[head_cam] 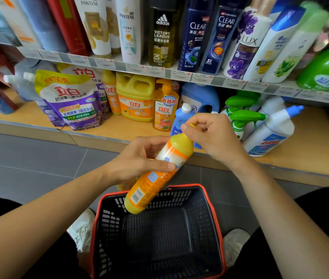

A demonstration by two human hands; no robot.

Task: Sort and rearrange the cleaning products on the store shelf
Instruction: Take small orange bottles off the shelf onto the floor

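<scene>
An orange and yellow detergent bottle [155, 176] is held tilted above the basket, top pointing up toward the shelf. My left hand [139, 158] grips its middle, thumb across the label. My right hand [209, 133] pinches its yellow cap between thumb and curled fingers. Behind my hands, the lower wooden shelf [119, 129] carries a purple refill pouch [69, 101], a yellow jug [136, 97], an orange pump bottle [165, 109], a small blue bottle [180, 117], green-trigger sprays [242, 115] and a white toilet-cleaner bottle [272, 131].
A black shopping basket with a red rim [97, 218] sits on the grey floor between my knees, with nothing visible inside. The upper shelf [159, 71] holds shampoo and body wash bottles with price tags along its edge. My white shoes flank the basket.
</scene>
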